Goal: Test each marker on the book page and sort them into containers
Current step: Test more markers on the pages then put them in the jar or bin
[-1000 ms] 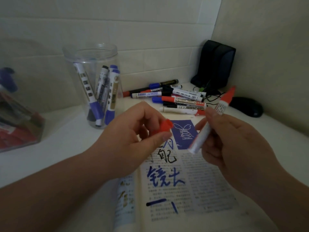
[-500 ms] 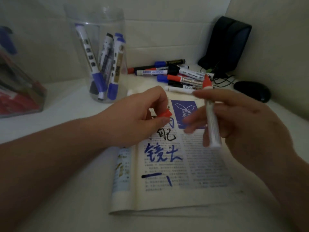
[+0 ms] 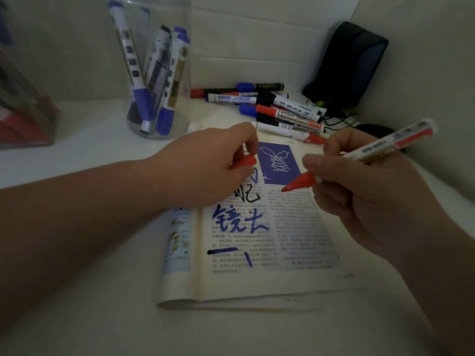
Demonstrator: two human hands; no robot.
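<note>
**Item:** red marker [image 3: 390,142], uncapped. The right hand [image 3: 359,196] has its fingers wrapped round the barrel in a writing hold. The red tip points down-left, just over the open book page [image 3: 295,227], beside the blue picture; whether it touches the paper cannot be told.

**Item:** red cap [image 3: 245,160], pinched between the thumb and curled fingers of the left hand [image 3: 205,165], over the page's far-left part.

**Item:** clear jar [image 3: 154,73], far left, holding blue and black markers. Marker pile [image 3: 282,109], far centre.

**Hazards, judged:**
- A stroke laid over the existing blue and black writing would read poorly.
- The left wrist may smear wet ink.
- The small cap may slip and roll off
</note>
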